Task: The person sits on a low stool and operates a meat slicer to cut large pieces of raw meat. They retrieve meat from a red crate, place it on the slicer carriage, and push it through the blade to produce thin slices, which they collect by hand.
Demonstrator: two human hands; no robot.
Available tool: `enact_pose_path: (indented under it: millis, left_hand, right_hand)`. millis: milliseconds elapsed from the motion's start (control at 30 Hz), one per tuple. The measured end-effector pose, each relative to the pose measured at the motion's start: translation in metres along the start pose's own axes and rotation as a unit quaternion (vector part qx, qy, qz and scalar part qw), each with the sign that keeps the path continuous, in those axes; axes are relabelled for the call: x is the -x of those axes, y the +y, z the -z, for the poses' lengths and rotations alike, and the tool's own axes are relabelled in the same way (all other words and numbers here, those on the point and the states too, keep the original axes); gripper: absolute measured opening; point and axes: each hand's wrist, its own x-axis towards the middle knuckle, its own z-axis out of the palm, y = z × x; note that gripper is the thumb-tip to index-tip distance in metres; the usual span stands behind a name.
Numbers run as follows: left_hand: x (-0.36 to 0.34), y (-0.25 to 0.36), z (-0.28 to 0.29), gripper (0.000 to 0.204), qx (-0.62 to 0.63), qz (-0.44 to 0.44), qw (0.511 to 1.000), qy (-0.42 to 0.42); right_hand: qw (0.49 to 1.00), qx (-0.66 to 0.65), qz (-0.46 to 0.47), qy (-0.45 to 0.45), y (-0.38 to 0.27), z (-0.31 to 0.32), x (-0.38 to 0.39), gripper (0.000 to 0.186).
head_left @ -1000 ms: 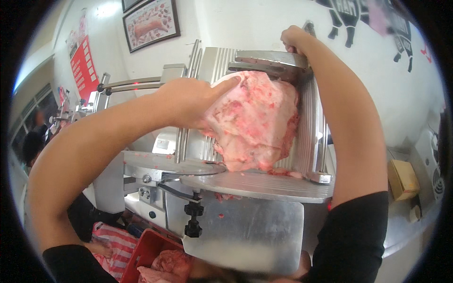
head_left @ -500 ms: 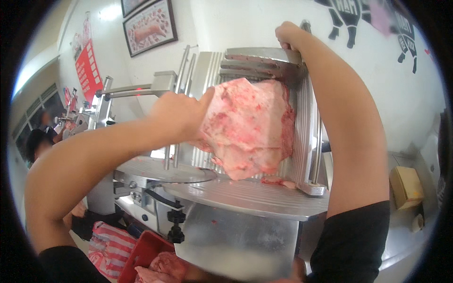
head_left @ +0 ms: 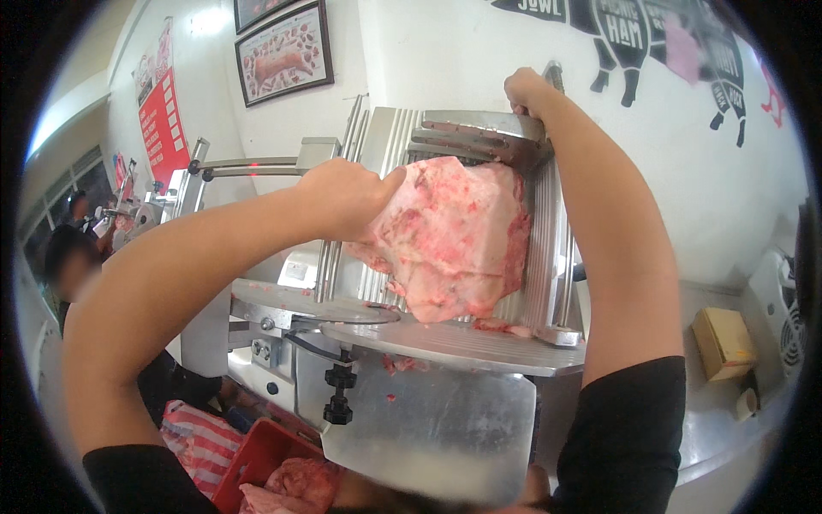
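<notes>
- Gripping with the left hand (head_left: pixel 351 199) the upper-left edge of a broad, pink-and-white slab of raw meat (head_left: pixel 454 231), with thumb over the top face and fingers mostly hidden beneath.
- Curling the right hand (head_left: pixel 527 90) into a closed fist at the upper end of the tilted, ribbed metal carriage (head_left: pixel 541 240), just above the right end of a silver metal clamp (head_left: pixel 484 128); unable to tell what, if anything, is inside that fist.
- Located slab on the carriage, to the right of the left hand and below the right; just under the clamp, contact uncertain.
- Noted below both hands: small pink meat scraps (head_left: pixel 501 326) beside the slab's lower corner.
- Noted below the left hand: a round, flat metal disc (head_left: pixel 308 301) with red specks.
- Judging progress as early: some cutting probably done, from scraps and specks; most of the slab apparently left, being large and thick.
- Seen well below the left hand: more pink meat (head_left: pixel 300 484) in a red plastic crate (head_left: pixel 257 450), possibly also left to handle.
</notes>
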Motion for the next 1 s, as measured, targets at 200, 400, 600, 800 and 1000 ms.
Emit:
enact_pose_path:
  millis: [200, 400, 600, 800, 1000]
  left_hand:
    - [0.016, -0.016, 0.019, 0.079, 0.049, 0.033, 0.997, 0.039]
    - [0.132, -0.064, 0.081, 0.057, 0.315, 0.077, 0.909, 0.263]
    - [0.276, -0.074, -0.002, 0.046, 0.522, 0.15, 0.712, 0.445]
    - [0.384, 0.045, -0.163, 0.06, 0.829, 0.049, 0.338, 0.442]
    - [0.294, 0.166, -0.167, 0.047, 0.896, -0.098, 0.433, 0.022]
  right_hand:
    - [0.984, -0.139, -0.039, 0.101, -0.032, -0.005, 0.053, 0.055]
    - [0.965, -0.196, 0.044, 0.167, -0.022, 0.053, 0.152, 0.074]
    - [0.88, -0.451, 0.023, 0.147, 0.033, 0.034, 0.273, 0.045]
    - [0.778, -0.581, -0.113, 0.209, 0.11, -0.113, 0.4, 0.034]
    - [0.965, -0.18, -0.187, 0.032, 0.236, -0.299, 0.565, 0.033]
